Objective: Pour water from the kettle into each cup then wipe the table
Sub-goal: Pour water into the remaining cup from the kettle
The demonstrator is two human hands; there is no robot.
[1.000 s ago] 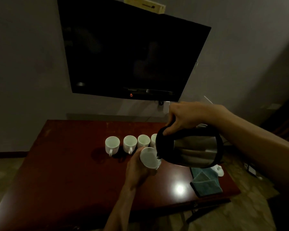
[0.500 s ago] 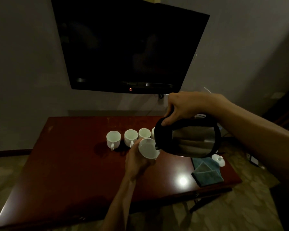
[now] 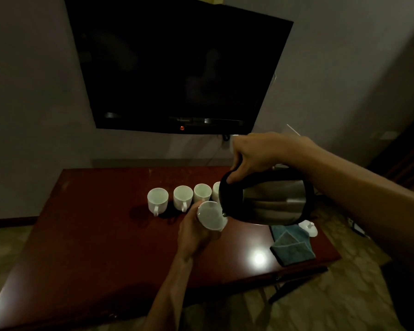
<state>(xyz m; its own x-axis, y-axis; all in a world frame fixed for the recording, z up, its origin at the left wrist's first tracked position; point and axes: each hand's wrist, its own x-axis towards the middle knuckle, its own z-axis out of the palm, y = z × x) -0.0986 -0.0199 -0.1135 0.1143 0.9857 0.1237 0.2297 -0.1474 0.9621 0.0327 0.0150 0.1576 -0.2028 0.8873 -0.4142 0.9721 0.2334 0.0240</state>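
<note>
five cups, one kettle tipped over the raised one

five white cups are in view: four stand in a row on the table (image 3: 86,235) toward its far edge, the rightmost partly hidden behind the kettle (image 3: 268,199). the fifth, the held cup (image 3: 210,215), is lifted off the wood in the left hand (image 3: 194,231), whose fingers curl round its side and base from below, mouth tilted toward the spout. the right hand (image 3: 256,156) grips the kettle's black handle from above, fingers wrapped round it, thumb end near the lid side. the kettle hangs tipped to the left, its spout just at the held cup's rim; whether water is running cannot be told in this dim light.

the steel kettle is likely heavy with water and its weight shifts as it tips, so the handle is the place to hold, well clear of a body that may be hot. the cups look like glazed ceramic: light, stiff, slippery when wet and breakable, best cradled round the wall as here, or taken by the small handle.

a folded blue cloth (image 3: 293,247) lies near the table's right edge, apart from both hands, beside a small white lid (image 3: 308,229).
</note>
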